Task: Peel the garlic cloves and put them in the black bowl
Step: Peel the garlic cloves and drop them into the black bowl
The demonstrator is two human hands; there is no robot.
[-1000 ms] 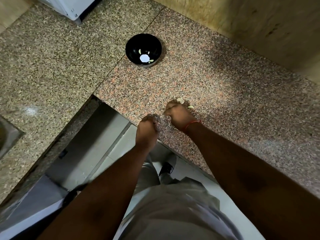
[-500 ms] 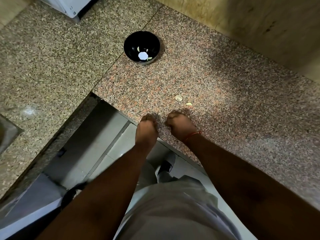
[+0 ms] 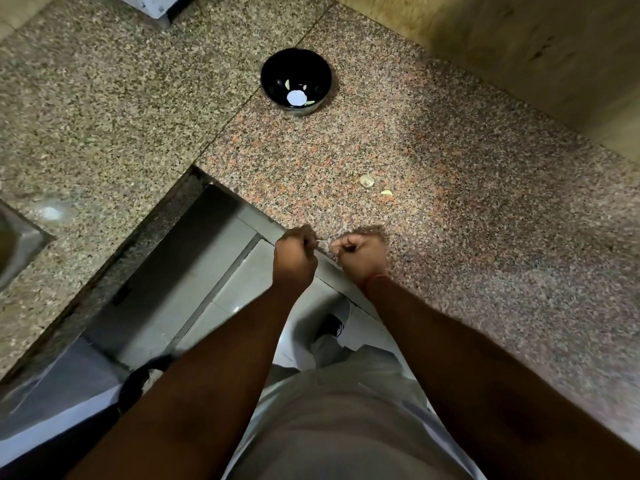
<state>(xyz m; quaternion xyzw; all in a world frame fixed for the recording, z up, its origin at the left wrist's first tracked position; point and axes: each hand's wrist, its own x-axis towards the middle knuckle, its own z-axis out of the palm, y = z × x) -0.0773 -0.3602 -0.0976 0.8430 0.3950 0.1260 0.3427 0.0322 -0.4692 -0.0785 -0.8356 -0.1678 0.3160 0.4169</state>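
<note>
Both hands are smeared by motion blur at the counter's near edge, so the outlines of the curled fingers [image 3: 349, 244] run together. The left hand [image 3: 294, 256] and the right hand [image 3: 362, 256] each seem to pinch something small, but whatever sits between the fingertips is too tiny and blurred to name; only a pale fleck shows in the gap. Beyond the fingers, two pale scraps [image 3: 367, 180] lie on the granite counter [image 3: 485, 202], too small to tell peel from clove. Farther beyond, the black bowl [image 3: 273, 69] holds small light bits, likewise unreadable, beside a white glare spot. Left of the fingers, a metal sink [image 3: 19, 242] is cut off by the edge.
</note>
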